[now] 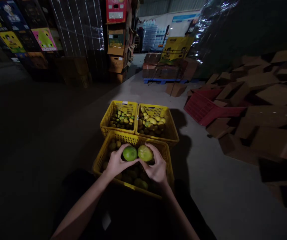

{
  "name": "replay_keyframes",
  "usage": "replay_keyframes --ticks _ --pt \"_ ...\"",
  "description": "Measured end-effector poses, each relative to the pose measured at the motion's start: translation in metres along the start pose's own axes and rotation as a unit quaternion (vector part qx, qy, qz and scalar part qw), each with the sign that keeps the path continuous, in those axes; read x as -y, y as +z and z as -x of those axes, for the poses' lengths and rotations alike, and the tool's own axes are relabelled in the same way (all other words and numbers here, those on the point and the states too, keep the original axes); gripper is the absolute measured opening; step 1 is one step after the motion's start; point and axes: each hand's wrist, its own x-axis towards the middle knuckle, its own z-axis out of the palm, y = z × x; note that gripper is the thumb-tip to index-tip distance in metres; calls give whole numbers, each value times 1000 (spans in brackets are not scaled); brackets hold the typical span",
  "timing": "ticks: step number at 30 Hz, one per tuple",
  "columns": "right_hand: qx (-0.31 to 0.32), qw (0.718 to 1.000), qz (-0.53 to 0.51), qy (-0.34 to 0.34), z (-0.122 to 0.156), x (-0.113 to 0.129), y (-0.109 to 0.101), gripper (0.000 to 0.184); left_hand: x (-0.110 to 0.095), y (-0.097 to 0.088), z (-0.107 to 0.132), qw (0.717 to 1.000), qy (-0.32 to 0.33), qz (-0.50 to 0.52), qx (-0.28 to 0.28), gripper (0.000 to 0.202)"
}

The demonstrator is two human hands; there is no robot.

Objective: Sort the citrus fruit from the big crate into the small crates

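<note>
My left hand (116, 162) pinches a dark green citrus fruit (130, 153) between thumb and fingers. Beside it, my right hand (157, 166) grips a paler, yellow-green citrus fruit (145, 153) the same way. The two fruits are held side by side, with my thumb tips close together below them. Both hands are above the near yellow crate (133, 187), where more citrus fruit (140, 183) lies in shadow. Behind it stand a left yellow crate (106, 121) of mostly green fruit and a right yellow crate (170, 125) of mostly yellow fruit.
A red crate (200, 106) and a heap of flattened cardboard boxes (270, 130) lie to the right. Farther back are a blue pallet (158, 81) with wrapped packs and a stack of cartons (116, 40). Colourful boxes (43, 39) are piled at the far left.
</note>
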Motion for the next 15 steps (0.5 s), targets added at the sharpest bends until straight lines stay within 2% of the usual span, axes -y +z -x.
replay_keyframes --ticks 5,10,13,15 --pt "6 1000 -16 -1 1 0 1 47 -1 -1 0 1000 -5 1 -4 54" --pt "24 988 -120 91 3 2 6 62 -4 -4 -3 998 -20 60 -3 40" --pt "35 954 -238 180 3 6 12 58 -1 -1 -6 988 -61 144 -8 41" --pt "50 915 -306 257 2 7 17 49 3 3 -9 964 -134 231 11 50"
